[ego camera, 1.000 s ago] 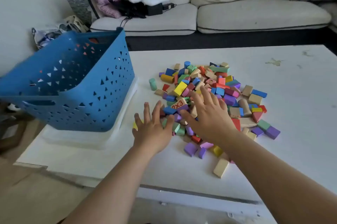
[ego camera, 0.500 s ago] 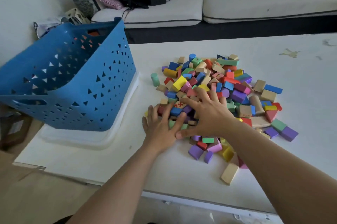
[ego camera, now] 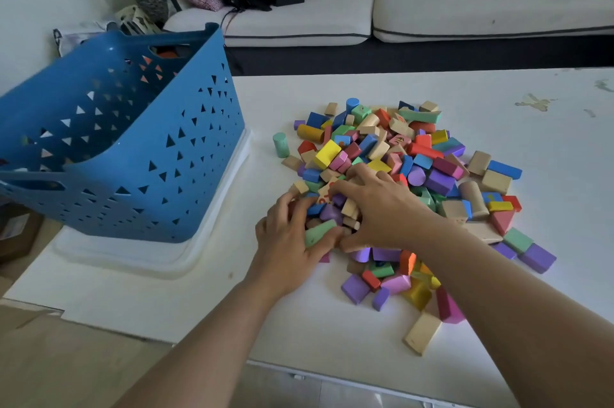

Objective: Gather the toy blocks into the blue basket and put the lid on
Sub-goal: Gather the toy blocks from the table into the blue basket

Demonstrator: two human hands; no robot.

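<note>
Head view, the only one; both hands are at the near-left edge of the block pile (ego camera: 398, 181) on the white table (ego camera: 531, 141); step in hand looks like scooping a first handful, gathering stage, very early since nearly all blocks lie on the table; left hand (ego camera: 292, 241) is cupped, fingers (ego camera: 327, 235) curled around a pale green wedge block (ego camera: 319, 233), thumb side touching it; right hand (ego camera: 378, 208) is arched over the pile, fingers spread fairly wide and bent down onto wooden and purple blocks; the two hands face each other with a small clump of blocks pressed between them; whether the clump is lifted off the table, cannot tell.

Blue basket (ego camera: 133, 155) stands to the left of the pile, apart from the hands, tilted with its opening facing up and away; it rests on a white translucent lid (ego camera: 229, 218) lying flat under it; a little colour shows through the holes, contents unclear; a lone green cylinder (ego camera: 281, 144) stands upright between basket and pile.

Next move, as judged: close both hands on the clump, lift, carry left over the basket rim, release; loose blocks may spill from the gap between the palms; lid must be freed from under the basket before the last step.
</note>
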